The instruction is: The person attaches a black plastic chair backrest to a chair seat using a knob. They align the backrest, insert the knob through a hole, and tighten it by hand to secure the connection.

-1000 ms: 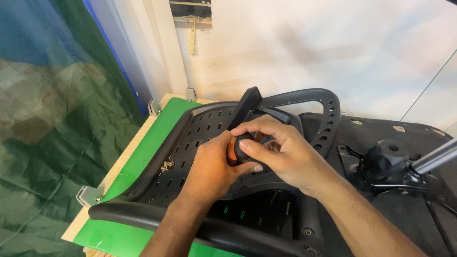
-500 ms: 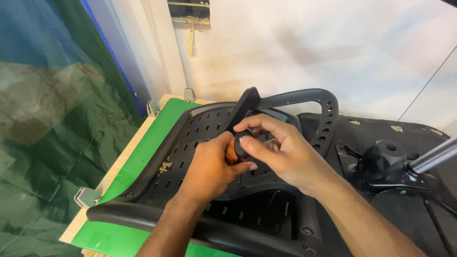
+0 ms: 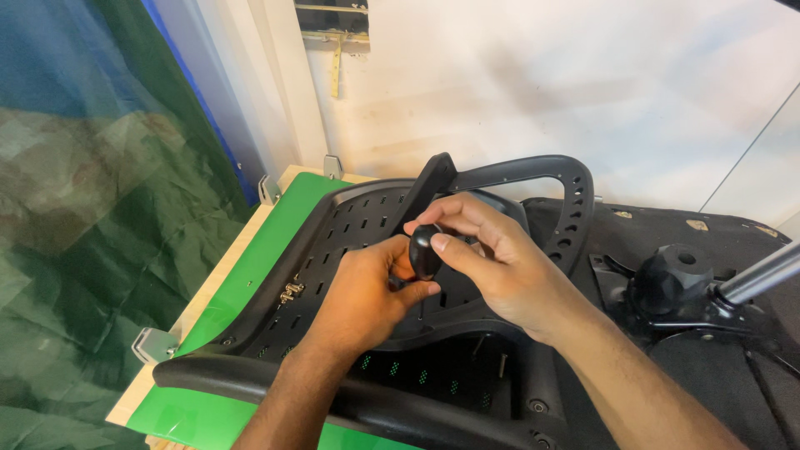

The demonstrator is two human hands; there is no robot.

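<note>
Both hands: left [image 3: 367,287], right [image 3: 500,262] pinch black knob [image 3: 424,250] between them, over chair back [image 3: 333,242]

Most of the black knob [image 3: 425,250] is covered: the right hand [image 3: 500,271] wraps its far side and the left hand [image 3: 362,296] hides its base, so what it sits on cannot be told. Both forearms run off the bottom edge. The chair back [image 3: 350,225] is cut off at the bottom, the metal tube [image 3: 762,275] at the right. The small fasteners [image 3: 291,292] on the green worktop [image 3: 275,242] are too small to identify.
</note>
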